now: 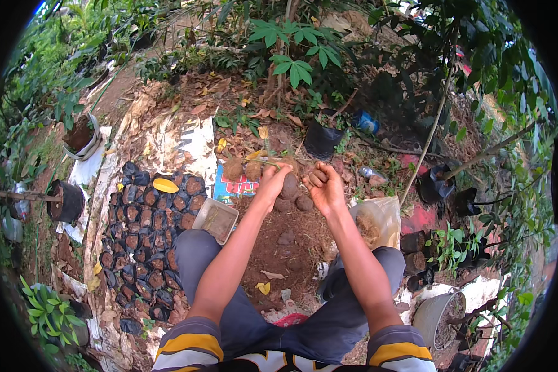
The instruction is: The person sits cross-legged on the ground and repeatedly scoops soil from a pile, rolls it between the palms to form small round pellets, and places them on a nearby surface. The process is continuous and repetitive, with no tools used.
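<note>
In the head view, my left hand (pixel 273 181) pinches a thin green plant stem (pixel 260 162) between thumb and fingers, over the bare soil. My right hand (pixel 324 186), palm up with curled fingers, is at its right; whether it holds anything is unclear. Between and below the hands lie dark soil balls (pixel 304 202), several together. Fibre-wrapped balls (pixel 233 169) stand in a row beyond my left hand, by a blue and red printed sheet (pixel 228 183). A rectangular plastic tub (pixel 216 219) with thin green pieces rests by my left knee.
Many small black soil-filled bags (pixel 144 237) stand at the left. A translucent plastic bag (pixel 386 218) with brown fibre lies by my right knee. Beyond the hands are a black plant bag (pixel 323 139) and a blue can (pixel 365 122). A large pot (pixel 439 321) stands at lower right.
</note>
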{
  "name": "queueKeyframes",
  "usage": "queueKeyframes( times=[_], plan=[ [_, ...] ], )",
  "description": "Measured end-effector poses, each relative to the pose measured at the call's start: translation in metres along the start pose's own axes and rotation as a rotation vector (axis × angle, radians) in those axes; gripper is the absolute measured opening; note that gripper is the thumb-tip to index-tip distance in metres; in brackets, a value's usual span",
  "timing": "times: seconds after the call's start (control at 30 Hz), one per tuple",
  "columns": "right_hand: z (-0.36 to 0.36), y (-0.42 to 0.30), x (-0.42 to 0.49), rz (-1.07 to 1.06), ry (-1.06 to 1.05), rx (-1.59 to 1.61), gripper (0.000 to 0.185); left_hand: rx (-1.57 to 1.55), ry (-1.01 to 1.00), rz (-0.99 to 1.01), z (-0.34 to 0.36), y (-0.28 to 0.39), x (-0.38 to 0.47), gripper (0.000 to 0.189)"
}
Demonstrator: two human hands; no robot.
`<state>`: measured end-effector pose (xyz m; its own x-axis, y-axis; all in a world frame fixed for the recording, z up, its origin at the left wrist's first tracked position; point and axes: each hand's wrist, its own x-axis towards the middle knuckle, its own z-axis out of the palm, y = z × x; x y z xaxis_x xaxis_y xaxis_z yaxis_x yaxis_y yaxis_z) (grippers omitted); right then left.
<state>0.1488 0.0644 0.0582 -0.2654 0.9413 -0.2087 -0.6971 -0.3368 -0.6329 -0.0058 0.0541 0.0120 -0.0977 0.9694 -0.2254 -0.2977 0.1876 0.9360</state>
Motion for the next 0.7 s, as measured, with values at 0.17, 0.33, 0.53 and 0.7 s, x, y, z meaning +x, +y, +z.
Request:
queueKeyframes(
  times=[0.17,0.33,0.53,0.7],
  plan=[
    [0.005,-0.001,-0.002,-0.020,0.016,-0.007,0.012,0.017,0.010,-0.003,0.007,0.003,-0.007,0.024],
    [0.004,-0.005,0.001,0.155,-0.035,-0.043,0.012,-0.023,-0.075,-0.033,0.006,0.000,-0.003,0.022],
    [-0.009,-0.032,0.008,0.358,-0.016,-0.143,0.013,-0.055,0.031,0.018,-0.012,-0.009,0.010,0.020],
    [-0.035,-0.053,0.036,-0.058,0.210,-0.280,0.018,-0.121,0.112,-0.097,-0.029,0.000,0.018,0.030]
  ],
)
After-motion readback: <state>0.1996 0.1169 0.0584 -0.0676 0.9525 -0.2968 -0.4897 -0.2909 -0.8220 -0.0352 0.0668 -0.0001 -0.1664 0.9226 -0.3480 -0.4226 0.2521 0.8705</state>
